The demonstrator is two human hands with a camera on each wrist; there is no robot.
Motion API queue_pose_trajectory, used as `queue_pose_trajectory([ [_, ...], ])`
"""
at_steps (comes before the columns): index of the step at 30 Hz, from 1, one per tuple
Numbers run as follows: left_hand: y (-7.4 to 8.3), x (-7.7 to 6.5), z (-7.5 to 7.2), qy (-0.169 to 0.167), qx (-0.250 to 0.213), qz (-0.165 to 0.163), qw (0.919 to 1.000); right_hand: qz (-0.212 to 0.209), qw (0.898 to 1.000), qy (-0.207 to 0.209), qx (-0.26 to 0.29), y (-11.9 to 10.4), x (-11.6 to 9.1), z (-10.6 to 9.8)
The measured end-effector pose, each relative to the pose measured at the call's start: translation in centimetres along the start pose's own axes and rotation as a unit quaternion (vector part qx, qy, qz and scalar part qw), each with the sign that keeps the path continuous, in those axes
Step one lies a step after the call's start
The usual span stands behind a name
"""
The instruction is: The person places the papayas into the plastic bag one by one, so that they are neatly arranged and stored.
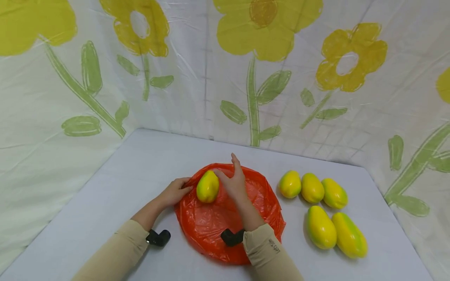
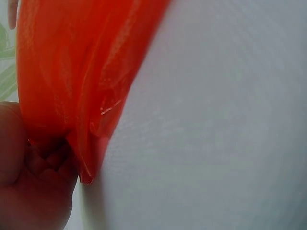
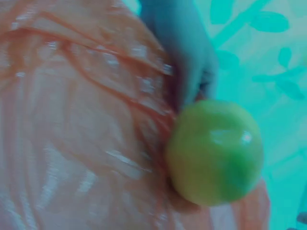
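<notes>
A red plastic bag [image 1: 205,218] lies spread with its mouth wide on the table. My left hand [image 1: 175,192] grips its left rim, and the left wrist view shows the fingers curled in behind the red film [image 2: 91,91]. One yellow-green mango [image 1: 208,187] is at the left inside part of the bag, close by that hand. Over the bag, my right hand [image 1: 233,183] has its fingers spread, with the thumb right beside the mango's top. The right wrist view has the mango [image 3: 215,153] large in front, the left hand [image 3: 184,57] behind it.
To the right of the bag are several more mangoes: three in a back row [image 1: 313,188] and two in front [image 1: 336,233]. The white table [image 1: 147,156] meets a flower-printed curtain [image 1: 190,97] at the back and sides. Black wrist devices [image 1: 159,238] sit at both cuffs.
</notes>
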State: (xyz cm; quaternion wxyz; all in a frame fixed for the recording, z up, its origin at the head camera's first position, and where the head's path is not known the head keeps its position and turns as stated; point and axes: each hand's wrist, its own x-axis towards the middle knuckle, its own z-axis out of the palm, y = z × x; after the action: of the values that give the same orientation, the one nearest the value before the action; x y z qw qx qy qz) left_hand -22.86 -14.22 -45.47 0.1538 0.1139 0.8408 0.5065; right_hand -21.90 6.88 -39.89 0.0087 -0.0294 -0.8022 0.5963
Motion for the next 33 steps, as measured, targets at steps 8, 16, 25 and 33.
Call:
queue_pose_trajectory([
  [8, -0.2, 0.1, 0.1, 0.003, 0.000, -0.003, 1.0000, 0.009, 1.000, 0.017, -0.001, -0.7, 0.9, -3.5],
  [16, -0.2, 0.1, 0.2, 0.006, -0.001, -0.008, 0.9999, 0.031, 0.998, 0.038, -0.036, -0.4, 2.3, -7.5],
  [25, -0.1, 0.1, 0.3, 0.003, 0.002, -0.005, 1.0000, 0.047, 0.996, 0.072, -0.024, 0.8, 2.2, -11.9],
  [33, -0.3, 0.1, 0.3, 0.007, 0.003, -0.007, 0.9999, 0.068, 0.991, 0.118, 0.017, 1.7, 1.9, -14.7],
])
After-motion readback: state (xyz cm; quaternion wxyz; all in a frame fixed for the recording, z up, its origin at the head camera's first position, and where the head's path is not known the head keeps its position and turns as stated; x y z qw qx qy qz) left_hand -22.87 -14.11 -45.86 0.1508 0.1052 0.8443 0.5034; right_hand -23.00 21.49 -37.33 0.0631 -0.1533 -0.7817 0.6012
